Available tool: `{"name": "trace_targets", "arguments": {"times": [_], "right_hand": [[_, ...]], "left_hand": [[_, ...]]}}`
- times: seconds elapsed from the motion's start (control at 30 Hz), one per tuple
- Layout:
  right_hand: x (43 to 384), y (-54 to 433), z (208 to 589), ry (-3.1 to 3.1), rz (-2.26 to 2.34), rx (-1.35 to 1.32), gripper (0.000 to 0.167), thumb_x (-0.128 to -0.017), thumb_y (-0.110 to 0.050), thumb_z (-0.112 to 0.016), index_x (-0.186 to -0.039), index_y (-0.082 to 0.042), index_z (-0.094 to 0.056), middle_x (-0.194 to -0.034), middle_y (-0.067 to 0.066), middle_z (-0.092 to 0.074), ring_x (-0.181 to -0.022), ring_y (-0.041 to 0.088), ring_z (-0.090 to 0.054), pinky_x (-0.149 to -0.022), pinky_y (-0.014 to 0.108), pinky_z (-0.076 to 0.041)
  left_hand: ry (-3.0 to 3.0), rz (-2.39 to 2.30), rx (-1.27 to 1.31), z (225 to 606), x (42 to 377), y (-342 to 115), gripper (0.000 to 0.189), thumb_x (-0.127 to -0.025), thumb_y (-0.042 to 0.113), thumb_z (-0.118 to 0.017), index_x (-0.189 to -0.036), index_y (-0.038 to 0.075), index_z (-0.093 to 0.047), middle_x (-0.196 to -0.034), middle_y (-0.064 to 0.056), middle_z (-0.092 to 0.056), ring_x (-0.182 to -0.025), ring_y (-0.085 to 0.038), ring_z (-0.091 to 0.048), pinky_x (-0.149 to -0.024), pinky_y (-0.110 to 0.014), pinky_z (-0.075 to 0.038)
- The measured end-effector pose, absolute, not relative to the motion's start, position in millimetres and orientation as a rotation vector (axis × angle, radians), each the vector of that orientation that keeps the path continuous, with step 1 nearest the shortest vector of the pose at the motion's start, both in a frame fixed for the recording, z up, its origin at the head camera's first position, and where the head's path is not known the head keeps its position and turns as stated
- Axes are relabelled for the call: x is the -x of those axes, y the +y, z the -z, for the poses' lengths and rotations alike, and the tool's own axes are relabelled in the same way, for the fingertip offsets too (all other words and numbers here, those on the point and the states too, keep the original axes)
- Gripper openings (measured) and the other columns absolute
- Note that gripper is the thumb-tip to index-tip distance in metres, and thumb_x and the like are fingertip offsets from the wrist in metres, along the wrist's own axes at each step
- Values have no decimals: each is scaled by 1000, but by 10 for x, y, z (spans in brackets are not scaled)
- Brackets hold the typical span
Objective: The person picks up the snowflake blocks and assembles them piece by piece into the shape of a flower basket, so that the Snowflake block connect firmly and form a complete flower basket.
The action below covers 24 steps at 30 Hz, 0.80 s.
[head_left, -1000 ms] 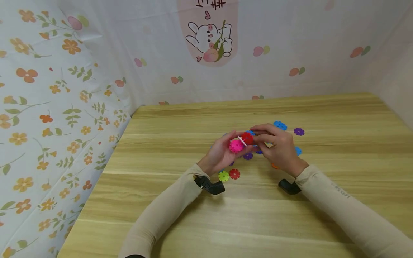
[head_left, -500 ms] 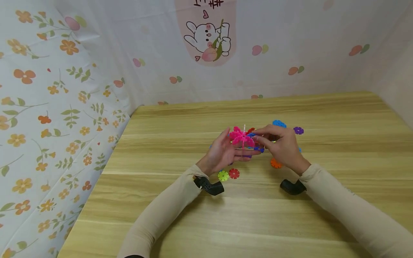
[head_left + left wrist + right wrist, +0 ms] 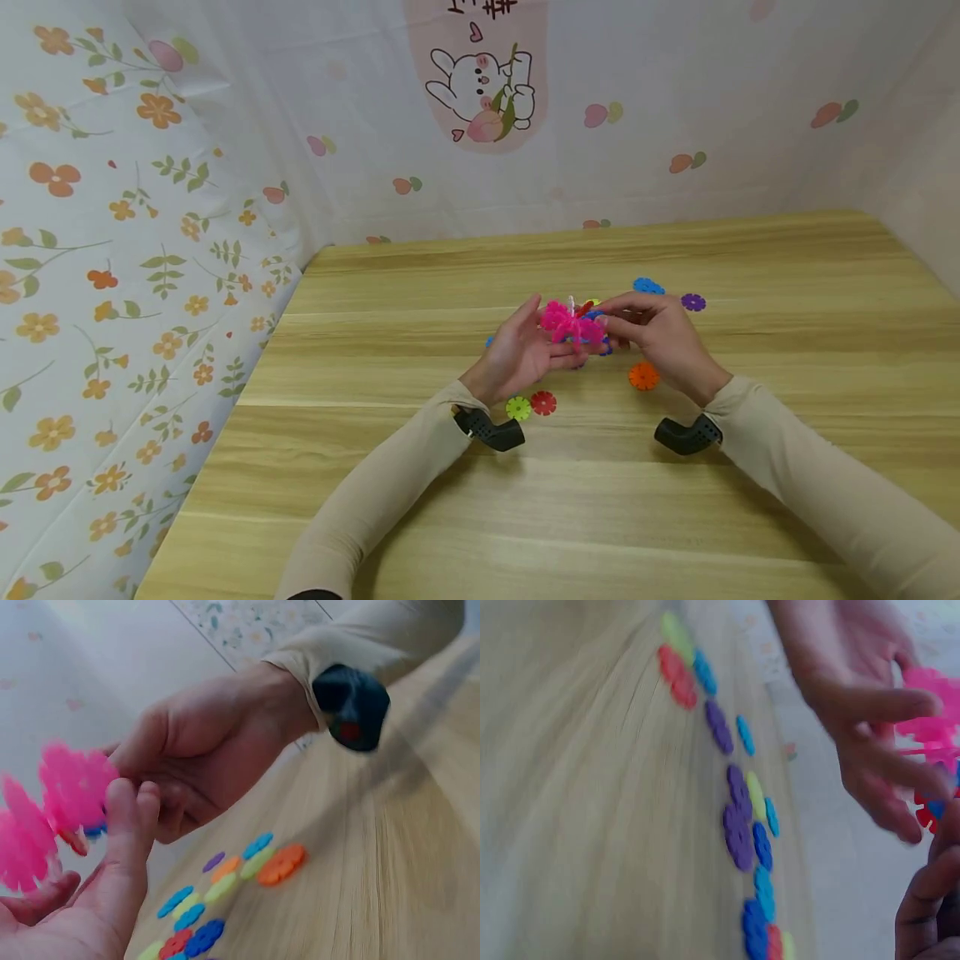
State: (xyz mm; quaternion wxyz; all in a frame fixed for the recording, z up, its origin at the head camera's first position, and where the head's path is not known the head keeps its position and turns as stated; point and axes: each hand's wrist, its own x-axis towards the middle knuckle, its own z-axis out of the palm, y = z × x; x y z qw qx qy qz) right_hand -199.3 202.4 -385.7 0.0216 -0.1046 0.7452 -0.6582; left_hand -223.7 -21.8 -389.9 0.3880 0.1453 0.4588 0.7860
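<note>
In the head view, a joined cluster of notched plastic snowflake discs [image 3: 573, 325], mostly pink with red, blue and white pieces, hangs above the table between both hands. My right hand [image 3: 663, 337] pinches the cluster at its blue part, on the right side. Palm up, my left hand [image 3: 521, 358] lies under and beside the cluster with its fingers stretched out. The left wrist view shows the pink discs [image 3: 79, 780] close to the left fingers; whether they touch is unclear. Part of the cluster's right end is hidden behind the right fingertips.
Several loose discs lie on the wooden table [image 3: 420, 517]: an orange disc [image 3: 643, 376], a yellow-green disc [image 3: 518, 407], a red disc [image 3: 543, 403], a purple disc [image 3: 693, 302] and light blue discs [image 3: 648, 286]. A patterned cloth [image 3: 337, 100] hangs behind the table.
The cluster has been turned, so its pink discs face the head camera more. My right hand has shifted slightly right, uncovering the orange disc. The left fingers have spread out flatter.
</note>
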Motion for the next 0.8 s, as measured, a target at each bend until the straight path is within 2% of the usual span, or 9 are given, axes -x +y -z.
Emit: {"name": "trace_targets", "arguments": {"times": [0.07, 0.17, 0.27, 0.37, 0.47, 0.53, 0.63, 0.73, 0.8], "right_hand": [[1996, 2021, 3833, 2482, 1893, 417, 16, -95, -16, -70, -107, -7, -76, -92, -6, -70, -68, 19, -62, -59, 26, -55], [2026, 2054, 3786, 2668, 1701, 557, 20, -93, -18, -72, -109, -6, -75, -95, 1, -71, -66, 23, -63, -55, 28, -52], [2059, 2160, 3744, 2781, 1516, 660, 19, -92, -13, -73, -110, -8, -76, -97, 6, -72, -64, 17, -63, -53, 26, -51], [2070, 2307, 3718, 2854, 1211, 808, 17, -87, -4, -76, -103, -11, -77, -96, 3, -75, -62, 8, -61, -56, 23, -52], [2055, 2433, 3726, 2816, 880, 963, 22, -80, 2, -80, -94, -15, -78, -93, -3, -76, -66, 0, -57, -60, 20, -52], [2039, 2478, 3753, 2761, 714, 1043, 25, -78, 1, -82, -93, -18, -78, -93, -6, -76, -68, -1, -56, -61, 19, -52], [2019, 2493, 3815, 2736, 584, 1123, 28, -74, -1, -86, -93, -20, -78, -94, -7, -74, -69, -1, -53, -60, 17, -50], [1999, 2490, 3874, 2789, 528, 1167, 28, -72, -2, -87, -92, -19, -78, -90, -8, -74, -68, -1, -50, -59, 16, -48], [1991, 2488, 3898, 2820, 531, 1154, 29, -70, -2, -88, -92, -18, -79, -89, -8, -72, -67, -2, -49, -59, 16, -47]], "left_hand": [[1143, -2014, -359, 3896, 2235, -198, 55, -109, 47, -25, -148, 10, -36, -156, -22, -40, -139, -46, -47, -117, -48, -38], [1150, -2058, -343, 3906, 2233, -176, 31, -110, 31, -35, -130, 11, -47, -145, -20, -51, -120, -35, -67, -109, -50, -44], [1211, -2108, -327, 3931, 2238, -180, 12, -108, 15, -42, -117, 12, -50, -129, -15, -61, -104, -23, -74, -104, -53, -46], [1316, -2122, -330, 3961, 2262, -221, 16, -106, 8, -45, -120, 12, -52, -119, -9, -66, -112, -32, -72, -100, -53, -50], [1395, -2121, -354, 3989, 2301, -275, 29, -106, 6, -44, -134, 9, -50, -112, -6, -68, -124, -43, -61, -93, -47, -58], [1430, -2121, -360, 4001, 2325, -307, 38, -105, 5, -44, -143, 7, -44, -108, -5, -70, -127, -46, -56, -87, -42, -62], [1440, -2128, -373, 4005, 2346, -334, 46, -105, 4, -44, -150, 4, -35, -103, -3, -72, -126, -45, -56, -82, -37, -62], [1432, -2131, -377, 3999, 2346, -335, 43, -104, 3, -45, -146, 4, -37, -105, -6, -71, -126, -45, -57, -82, -37, -62], [1419, -2132, -375, 3993, 2339, -328, 33, -104, 3, -46, -136, 7, -44, -115, -17, -69, -127, -46, -56, -83, -39, -62]]}}
